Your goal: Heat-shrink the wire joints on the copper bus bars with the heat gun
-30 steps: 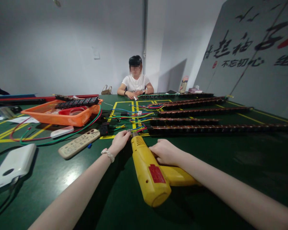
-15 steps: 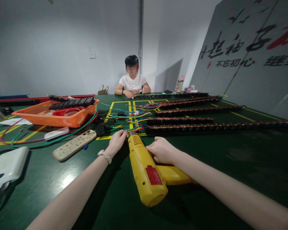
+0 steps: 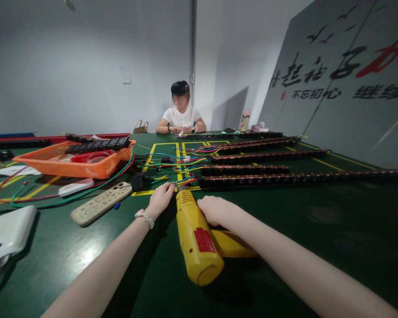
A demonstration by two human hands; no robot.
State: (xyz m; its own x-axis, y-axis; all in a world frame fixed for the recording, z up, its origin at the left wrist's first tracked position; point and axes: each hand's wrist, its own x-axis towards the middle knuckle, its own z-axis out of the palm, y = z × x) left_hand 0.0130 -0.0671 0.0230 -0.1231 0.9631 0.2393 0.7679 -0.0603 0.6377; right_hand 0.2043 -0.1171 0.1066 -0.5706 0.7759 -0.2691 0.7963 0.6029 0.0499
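A yellow heat gun (image 3: 194, 238) lies on its side in front of me, its nozzle toward the wires and its handle pointing right. My right hand (image 3: 217, 210) is closed at the gun's right side, near where the handle joins the body; part of its grip is hidden. Just left of the nozzle, my left hand (image 3: 161, 197) pinches the ends of thin coloured wires (image 3: 187, 180). These wires lead right to the nearest long black strip (image 3: 268, 179), which lies flat across the table. The nozzle tip is close to the pinched wires.
An orange basket (image 3: 64, 170) with black parts stands at left. Nearer lie a beige power strip (image 3: 101, 205), a black plug (image 3: 138, 181) and a white device (image 3: 9, 234). Several more black strips (image 3: 268, 155) lie beyond. Across the green table sits a person (image 3: 181, 117).
The view has shifted slightly. My right hand and the heat gun sit a little further left in view. My left hand keeps its pinch at the wires. The person opposite has moved their hands.
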